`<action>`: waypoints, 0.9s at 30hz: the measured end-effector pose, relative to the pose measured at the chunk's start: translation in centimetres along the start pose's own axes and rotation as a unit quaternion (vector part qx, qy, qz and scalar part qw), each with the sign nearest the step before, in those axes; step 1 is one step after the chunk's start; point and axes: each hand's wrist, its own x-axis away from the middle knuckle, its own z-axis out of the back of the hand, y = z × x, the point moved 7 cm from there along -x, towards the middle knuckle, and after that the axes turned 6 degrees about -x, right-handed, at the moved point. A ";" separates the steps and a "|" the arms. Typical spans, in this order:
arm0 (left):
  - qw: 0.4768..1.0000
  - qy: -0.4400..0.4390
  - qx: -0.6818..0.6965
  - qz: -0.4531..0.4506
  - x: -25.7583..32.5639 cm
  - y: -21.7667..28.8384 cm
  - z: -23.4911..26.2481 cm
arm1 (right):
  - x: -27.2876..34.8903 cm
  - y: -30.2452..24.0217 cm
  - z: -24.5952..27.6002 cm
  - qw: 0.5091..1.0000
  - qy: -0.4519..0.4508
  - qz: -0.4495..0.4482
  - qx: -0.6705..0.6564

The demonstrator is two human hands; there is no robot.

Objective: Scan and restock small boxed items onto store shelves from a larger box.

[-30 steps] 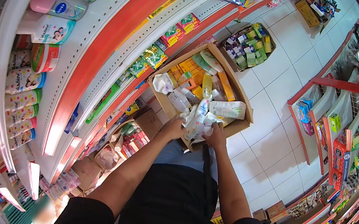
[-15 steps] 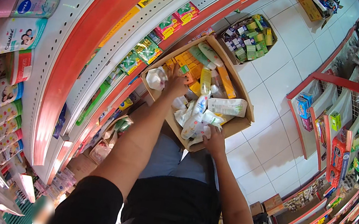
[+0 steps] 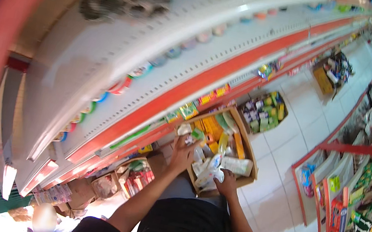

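An open cardboard box [image 3: 246, 181] sits before my legs, filled with toiletries. My left hand [image 3: 181, 154] is over its left side, fingers curled round a small green-and-white package [image 3: 190, 140]; blur hides its details. At the box's near right part, my right hand [image 3: 227, 186] has thumb and fingers closed on the end of a white bottle [image 3: 219, 174]. More white bottles [image 3: 208, 171] lie around it. A white tube [image 3: 236, 165], a yellow bottle [image 3: 223, 144] and several orange boxes [image 3: 211, 127] fill the rest.
Tiered shelves [image 3: 144, 129] with red edges run along my left. Beyond the box stand a carton of green and purple packs [image 3: 263, 111] and another filled carton [image 3: 333, 74]. A display rack [image 3: 340, 191] rises on the right. More cartons [image 3: 136, 176] stand at lower left.
The view has swung left and up, so the box appears lower and farther right. My left hand has drawn back toward the box's left edge; my right hand stays by the white bottles.
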 end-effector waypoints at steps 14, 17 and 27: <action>0.939 0.305 0.158 0.011 -1.7 9.6 23.5 | -2.9 -55.8 29.1 0.735 0.365 0.571 0.010; 0.892 0.286 0.349 0.013 -2.4 8.6 23.2 | -7.7 -59.9 27.7 0.688 0.369 0.624 0.042; 0.496 -0.056 0.864 -0.072 -5.8 11.0 23.4 | 1.2 -54.1 22.1 0.816 0.034 0.564 -0.121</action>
